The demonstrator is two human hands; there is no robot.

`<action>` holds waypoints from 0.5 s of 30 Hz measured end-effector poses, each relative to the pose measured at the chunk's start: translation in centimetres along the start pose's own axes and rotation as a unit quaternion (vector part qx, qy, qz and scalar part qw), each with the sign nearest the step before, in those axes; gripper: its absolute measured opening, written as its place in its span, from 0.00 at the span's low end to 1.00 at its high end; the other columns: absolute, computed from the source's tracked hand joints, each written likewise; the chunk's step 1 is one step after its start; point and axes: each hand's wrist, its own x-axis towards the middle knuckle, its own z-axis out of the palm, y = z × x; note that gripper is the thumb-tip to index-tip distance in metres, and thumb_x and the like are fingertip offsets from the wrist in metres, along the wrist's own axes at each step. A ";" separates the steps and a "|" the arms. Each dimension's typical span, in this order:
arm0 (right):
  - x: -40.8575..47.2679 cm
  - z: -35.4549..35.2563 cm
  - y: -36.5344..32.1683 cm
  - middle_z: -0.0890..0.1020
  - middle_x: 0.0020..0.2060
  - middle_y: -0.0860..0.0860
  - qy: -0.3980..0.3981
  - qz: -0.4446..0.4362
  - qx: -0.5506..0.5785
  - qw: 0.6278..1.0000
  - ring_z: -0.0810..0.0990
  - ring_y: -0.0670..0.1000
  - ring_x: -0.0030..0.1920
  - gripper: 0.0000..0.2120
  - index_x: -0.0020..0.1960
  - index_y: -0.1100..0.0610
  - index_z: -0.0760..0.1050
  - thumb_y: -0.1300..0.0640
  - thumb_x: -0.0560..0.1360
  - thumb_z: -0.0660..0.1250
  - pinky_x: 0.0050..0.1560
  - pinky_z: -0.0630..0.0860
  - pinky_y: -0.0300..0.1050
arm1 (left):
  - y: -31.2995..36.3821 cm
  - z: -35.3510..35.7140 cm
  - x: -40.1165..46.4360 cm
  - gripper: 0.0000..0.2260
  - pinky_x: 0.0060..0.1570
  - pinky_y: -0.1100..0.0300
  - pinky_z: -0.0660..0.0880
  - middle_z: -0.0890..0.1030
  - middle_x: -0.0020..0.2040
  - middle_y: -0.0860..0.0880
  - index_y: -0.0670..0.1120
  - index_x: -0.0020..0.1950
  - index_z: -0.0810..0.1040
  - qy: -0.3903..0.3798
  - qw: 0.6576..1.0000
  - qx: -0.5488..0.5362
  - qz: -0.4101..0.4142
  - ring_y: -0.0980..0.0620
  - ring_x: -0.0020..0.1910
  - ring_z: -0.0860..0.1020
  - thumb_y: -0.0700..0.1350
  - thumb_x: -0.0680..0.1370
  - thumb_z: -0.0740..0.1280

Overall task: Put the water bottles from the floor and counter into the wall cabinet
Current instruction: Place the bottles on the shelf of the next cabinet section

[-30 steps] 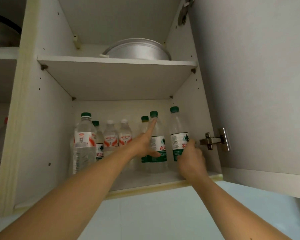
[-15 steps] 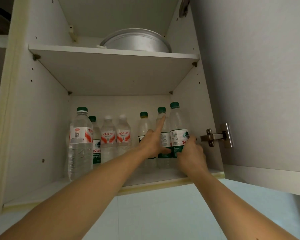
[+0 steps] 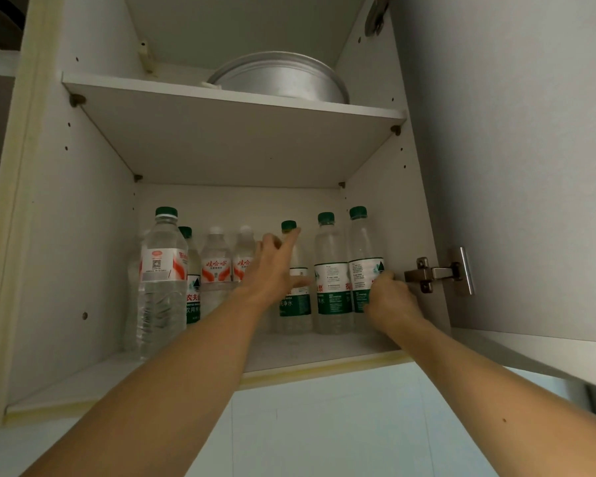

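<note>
**Lower shelf of wall cabinet: both hands at the bottle row**

On the lower shelf (image 3: 310, 352) of the open wall cabinet (image 3: 83, 215), both hands were raised among upright water bottles. The right hand (image 3: 391, 299) was curled around the label of the rightmost green-capped bottle (image 3: 363, 266), which stood just beside the cabinet's right wall. Immediately to the left of that hand stood a second green-capped bottle (image 3: 331, 270), touching or nearly touching the first; which could not be determined.

The left hand (image 3: 276, 270) was spread, index finger extended upward, thumb pointing toward the second bottle. It lay in front of a third green-capped bottle (image 3: 295, 301); contact could not be confirmed. To the left of this hand stood two white-capped bottles with red labels (image 3: 215, 270), then a partly hidden green-labelled bottle (image 3: 192, 297). Nearer the shelf edge on that side stood a taller red-labelled bottle (image 3: 160, 270) with a green cap.

Above both hands, on the upper shelf (image 3: 234, 132), sat a metal pan (image 3: 283, 80). To the right of the right hand were the hinge (image 3: 437, 273) and the open cabinet door (image 3: 513, 166).
</note>
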 end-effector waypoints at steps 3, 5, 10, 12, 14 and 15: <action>0.8 0.1 -0.3 0.76 0.65 0.62 0.002 -0.003 -0.021 1.000 0.78 0.62 0.63 0.28 0.72 0.65 0.61 0.61 0.77 0.71 0.57 0.78 0.53 | -0.5 0.5 0.1 0.52 0.67 0.42 0.68 0.62 0.73 0.40 0.62 0.81 0.43 -0.052 0.998 -0.004 -0.037 0.40 0.72 0.63 0.55 0.71 0.78; 1.3 0.2 -0.3 0.77 0.64 0.62 0.006 -0.015 -0.038 0.999 0.79 0.62 0.62 0.29 0.70 0.64 0.62 0.61 0.76 0.73 0.57 0.80 0.53 | -0.5 0.6 0.2 0.54 0.70 0.39 0.65 0.61 0.74 0.40 0.63 0.80 0.40 -0.082 0.996 -0.009 -0.043 0.39 0.74 0.61 0.55 0.70 0.79; 2.2 0.4 -0.1 0.77 0.63 0.60 0.003 -0.038 -0.050 0.998 0.80 0.59 0.59 0.34 0.69 0.63 0.62 0.59 0.72 0.78 0.54 0.82 0.54 | -0.4 1.1 0.3 0.54 0.73 0.36 0.63 0.61 0.76 0.39 0.64 0.80 0.38 -0.113 0.993 -0.007 -0.045 0.38 0.76 0.59 0.52 0.71 0.79; 2.4 0.3 -0.1 0.77 0.63 0.60 0.002 -0.044 -0.057 0.997 0.80 0.59 0.60 0.34 0.68 0.63 0.62 0.58 0.71 0.79 0.54 0.82 0.53 | -0.3 1.2 0.3 0.54 0.73 0.37 0.62 0.60 0.77 0.39 0.64 0.80 0.39 -0.125 0.991 -0.009 -0.051 0.38 0.77 0.59 0.51 0.72 0.79; 2.6 0.3 -0.1 0.77 0.63 0.60 -0.003 -0.045 -0.063 0.997 0.80 0.59 0.60 0.34 0.68 0.62 0.63 0.57 0.71 0.79 0.55 0.82 0.54 | -0.3 1.4 0.2 0.54 0.73 0.38 0.63 0.59 0.77 0.39 0.64 0.81 0.39 -0.136 0.989 -0.015 -0.057 0.37 0.76 0.60 0.50 0.72 0.79; 2.7 0.3 -0.1 0.77 0.62 0.60 -0.005 -0.047 -0.067 0.997 0.80 0.59 0.60 0.34 0.68 0.62 0.63 0.56 0.71 0.79 0.56 0.82 0.55 | -0.2 1.5 0.2 0.54 0.73 0.38 0.64 0.58 0.77 0.40 0.64 0.81 0.40 -0.139 0.988 -0.023 -0.061 0.38 0.76 0.61 0.49 0.72 0.79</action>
